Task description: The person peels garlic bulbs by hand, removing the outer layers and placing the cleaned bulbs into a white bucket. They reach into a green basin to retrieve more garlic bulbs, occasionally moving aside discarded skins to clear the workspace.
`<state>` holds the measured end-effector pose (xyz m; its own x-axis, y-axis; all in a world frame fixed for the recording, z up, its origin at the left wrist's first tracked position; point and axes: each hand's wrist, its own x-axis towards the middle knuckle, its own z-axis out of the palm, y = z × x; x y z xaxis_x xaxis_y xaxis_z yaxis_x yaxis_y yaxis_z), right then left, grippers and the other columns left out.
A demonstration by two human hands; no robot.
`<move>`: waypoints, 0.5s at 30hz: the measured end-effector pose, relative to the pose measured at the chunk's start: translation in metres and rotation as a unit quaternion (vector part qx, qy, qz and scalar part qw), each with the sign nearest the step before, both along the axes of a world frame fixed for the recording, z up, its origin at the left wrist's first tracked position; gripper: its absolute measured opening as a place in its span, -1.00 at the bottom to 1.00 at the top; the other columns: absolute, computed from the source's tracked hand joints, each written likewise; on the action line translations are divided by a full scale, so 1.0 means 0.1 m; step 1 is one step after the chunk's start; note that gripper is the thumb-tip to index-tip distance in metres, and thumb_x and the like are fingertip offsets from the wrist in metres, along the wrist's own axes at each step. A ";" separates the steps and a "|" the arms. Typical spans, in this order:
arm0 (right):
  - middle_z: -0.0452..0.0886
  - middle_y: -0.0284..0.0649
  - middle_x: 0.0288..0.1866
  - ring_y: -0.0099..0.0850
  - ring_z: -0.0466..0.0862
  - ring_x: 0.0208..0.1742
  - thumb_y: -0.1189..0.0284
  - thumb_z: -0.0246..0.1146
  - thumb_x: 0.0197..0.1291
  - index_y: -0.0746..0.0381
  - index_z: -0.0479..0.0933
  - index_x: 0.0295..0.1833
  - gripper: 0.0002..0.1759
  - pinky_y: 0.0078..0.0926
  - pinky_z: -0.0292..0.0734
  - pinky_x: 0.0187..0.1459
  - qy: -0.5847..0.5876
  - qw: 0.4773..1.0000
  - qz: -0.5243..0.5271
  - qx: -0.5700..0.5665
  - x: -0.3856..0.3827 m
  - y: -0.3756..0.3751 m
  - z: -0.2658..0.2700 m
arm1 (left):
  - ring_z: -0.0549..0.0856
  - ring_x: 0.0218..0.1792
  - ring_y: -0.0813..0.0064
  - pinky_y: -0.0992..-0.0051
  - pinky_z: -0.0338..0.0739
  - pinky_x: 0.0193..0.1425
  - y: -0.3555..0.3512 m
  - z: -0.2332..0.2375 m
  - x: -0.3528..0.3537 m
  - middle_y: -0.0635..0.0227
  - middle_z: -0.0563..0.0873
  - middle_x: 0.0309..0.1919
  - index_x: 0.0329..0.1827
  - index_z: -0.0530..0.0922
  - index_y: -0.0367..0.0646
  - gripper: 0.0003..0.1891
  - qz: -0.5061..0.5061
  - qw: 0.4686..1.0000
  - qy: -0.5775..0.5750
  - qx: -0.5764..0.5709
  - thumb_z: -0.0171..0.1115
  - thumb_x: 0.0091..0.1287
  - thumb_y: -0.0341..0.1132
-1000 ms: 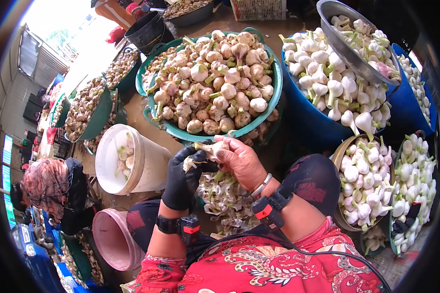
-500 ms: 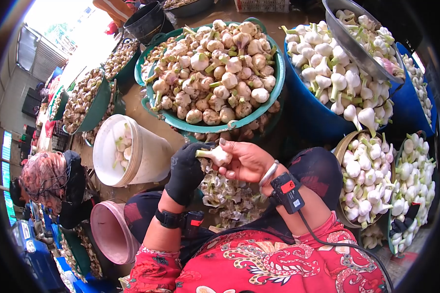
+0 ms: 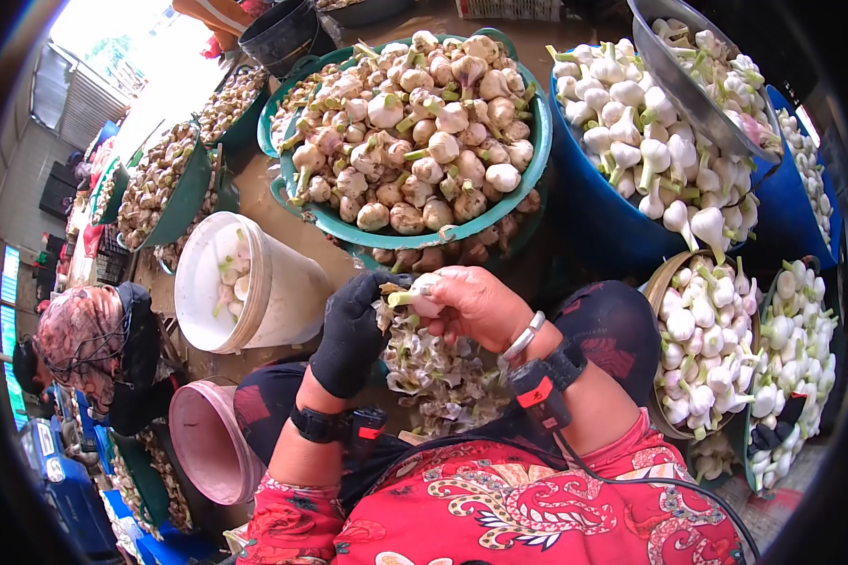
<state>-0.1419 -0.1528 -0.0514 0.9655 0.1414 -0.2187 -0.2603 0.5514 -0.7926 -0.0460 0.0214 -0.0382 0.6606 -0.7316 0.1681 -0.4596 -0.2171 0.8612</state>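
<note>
Your right hand [image 3: 476, 306] is wrapped round the garlic bulb [image 3: 424, 294], gloved left hand [image 3: 349, 330] pinching its stem end, above the pile of skins [image 3: 438, 377]. I'd grip the bulb firmly and strip skin downward; the white bucket [image 3: 297, 301] sits just left.

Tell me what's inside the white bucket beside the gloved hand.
The white bucket holds a few pale garlic bulbs with green stems. The rest of its interior is washed out by glare, so anything lying deeper cannot be made out.
</note>
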 end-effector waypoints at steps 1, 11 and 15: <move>0.62 -0.28 -0.32 -0.61 0.54 -0.45 0.27 0.06 0.29 0.27 0.52 -0.10 -0.70 -0.69 0.46 -0.46 0.002 1.000 0.000 0.001 0.00 -0.03 -0.01 | 0.67 -0.23 0.45 0.48 0.55 -0.15 -0.01 0.04 0.01 0.32 0.67 -0.32 -0.15 0.60 -0.23 -0.81 0.000 1.000 0.002 0.001 0.18 0.16 -0.53; 0.63 -0.20 -0.21 -0.50 0.65 -0.34 0.37 0.16 0.26 0.35 0.44 0.07 -0.66 -0.65 0.57 -0.35 0.010 0.994 -0.005 0.112 0.04 0.08 -0.07 | 0.60 -0.25 0.58 0.54 0.54 -0.13 0.23 0.09 0.01 0.39 0.63 -0.17 0.21 0.47 -0.26 -0.55 0.072 0.905 0.402 -0.119 0.17 0.21 -0.50; 0.60 -0.26 -0.10 -0.50 0.66 -0.19 0.46 0.20 0.25 0.29 0.32 0.21 -0.57 -0.56 0.62 -0.23 -0.034 0.997 -0.067 -0.032 0.07 0.18 -0.07 | 0.62 -0.17 0.61 0.58 0.53 -0.09 0.10 0.07 -0.28 0.30 0.65 -0.03 0.16 0.50 -0.28 -0.56 0.079 0.913 0.353 -0.186 0.32 0.19 -0.46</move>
<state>-0.1351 -0.1347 -0.0586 0.9878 -0.0017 -0.1559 -0.1317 0.5261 -0.8402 -0.0736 0.0311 -0.0315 0.7929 -0.5965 -0.1244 0.2517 0.1347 0.9584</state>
